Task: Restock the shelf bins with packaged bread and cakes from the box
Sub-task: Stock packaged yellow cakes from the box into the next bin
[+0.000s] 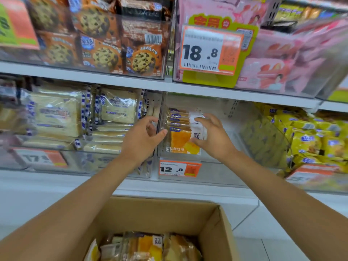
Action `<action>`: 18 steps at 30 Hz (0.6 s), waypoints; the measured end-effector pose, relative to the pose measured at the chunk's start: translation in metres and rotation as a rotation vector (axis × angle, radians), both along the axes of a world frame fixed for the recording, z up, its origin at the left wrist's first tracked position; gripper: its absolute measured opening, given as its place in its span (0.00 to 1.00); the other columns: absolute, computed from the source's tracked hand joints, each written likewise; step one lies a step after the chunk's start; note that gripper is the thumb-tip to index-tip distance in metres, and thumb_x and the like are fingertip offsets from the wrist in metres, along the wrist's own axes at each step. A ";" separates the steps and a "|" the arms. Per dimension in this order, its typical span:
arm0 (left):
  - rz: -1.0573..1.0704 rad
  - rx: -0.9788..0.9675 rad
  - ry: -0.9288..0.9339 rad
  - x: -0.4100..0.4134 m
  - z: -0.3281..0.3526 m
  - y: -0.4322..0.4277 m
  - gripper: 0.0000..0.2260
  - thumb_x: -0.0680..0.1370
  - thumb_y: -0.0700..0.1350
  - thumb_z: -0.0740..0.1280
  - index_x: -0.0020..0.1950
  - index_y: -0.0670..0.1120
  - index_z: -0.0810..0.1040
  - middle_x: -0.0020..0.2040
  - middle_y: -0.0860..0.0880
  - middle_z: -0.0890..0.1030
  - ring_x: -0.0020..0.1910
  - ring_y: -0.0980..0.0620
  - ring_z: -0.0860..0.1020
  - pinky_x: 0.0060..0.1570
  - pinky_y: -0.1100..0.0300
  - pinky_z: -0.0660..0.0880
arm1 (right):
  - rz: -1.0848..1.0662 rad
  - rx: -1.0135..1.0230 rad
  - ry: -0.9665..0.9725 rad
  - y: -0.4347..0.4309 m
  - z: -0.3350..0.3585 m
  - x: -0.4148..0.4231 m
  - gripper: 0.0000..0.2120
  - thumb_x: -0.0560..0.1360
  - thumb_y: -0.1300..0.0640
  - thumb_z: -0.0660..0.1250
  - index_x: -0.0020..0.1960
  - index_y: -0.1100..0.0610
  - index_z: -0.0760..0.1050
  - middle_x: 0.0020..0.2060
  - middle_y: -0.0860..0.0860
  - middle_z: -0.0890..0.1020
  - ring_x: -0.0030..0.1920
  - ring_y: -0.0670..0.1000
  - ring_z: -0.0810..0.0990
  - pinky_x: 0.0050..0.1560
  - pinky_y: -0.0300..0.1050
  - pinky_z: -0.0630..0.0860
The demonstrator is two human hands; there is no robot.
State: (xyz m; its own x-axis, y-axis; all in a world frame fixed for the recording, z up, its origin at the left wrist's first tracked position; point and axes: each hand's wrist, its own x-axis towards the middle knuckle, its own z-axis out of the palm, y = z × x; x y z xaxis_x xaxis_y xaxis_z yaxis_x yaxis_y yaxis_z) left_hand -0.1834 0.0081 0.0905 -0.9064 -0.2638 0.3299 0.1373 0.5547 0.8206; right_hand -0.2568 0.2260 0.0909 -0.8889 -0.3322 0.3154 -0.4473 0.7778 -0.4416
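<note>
Shelf bin (pixel 222 172): packs (pixel 178 129) between left hand (pixel 145 136), right hand (pixel 212 136)

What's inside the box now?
Several wrapped bread packs, orange and pale, lie in the box. How many layers sit beneath them is hidden, and the frame edge cuts off the near part.
</note>
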 end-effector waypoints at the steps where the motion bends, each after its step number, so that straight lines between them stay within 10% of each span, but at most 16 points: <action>1: -0.002 0.071 0.005 0.007 0.004 0.001 0.12 0.75 0.48 0.72 0.57 0.53 0.76 0.42 0.54 0.76 0.41 0.55 0.75 0.44 0.62 0.73 | 0.011 -0.062 0.044 -0.001 0.002 0.016 0.28 0.72 0.54 0.74 0.70 0.53 0.71 0.67 0.51 0.69 0.62 0.49 0.72 0.66 0.46 0.70; 6: -0.023 0.172 -0.086 0.060 0.004 0.013 0.05 0.75 0.39 0.70 0.48 0.48 0.79 0.37 0.52 0.76 0.35 0.56 0.74 0.39 0.62 0.74 | 0.121 -0.127 0.143 -0.007 -0.023 0.102 0.12 0.71 0.63 0.73 0.53 0.57 0.78 0.42 0.46 0.74 0.33 0.45 0.71 0.42 0.43 0.73; 14: -0.099 0.141 -0.601 0.153 -0.131 -0.007 0.04 0.77 0.43 0.69 0.51 0.50 0.80 0.46 0.57 0.78 0.50 0.55 0.77 0.51 0.61 0.73 | 0.167 0.301 -0.654 -0.002 -0.184 0.187 0.12 0.75 0.53 0.69 0.58 0.52 0.79 0.54 0.49 0.81 0.52 0.48 0.79 0.51 0.40 0.74; 18: -0.014 0.166 -0.743 0.186 -0.196 -0.036 0.03 0.76 0.40 0.70 0.49 0.47 0.79 0.42 0.53 0.78 0.45 0.54 0.77 0.39 0.69 0.71 | 0.201 0.401 -0.873 -0.010 -0.254 0.206 0.19 0.76 0.55 0.68 0.66 0.57 0.75 0.62 0.54 0.78 0.63 0.55 0.76 0.63 0.49 0.74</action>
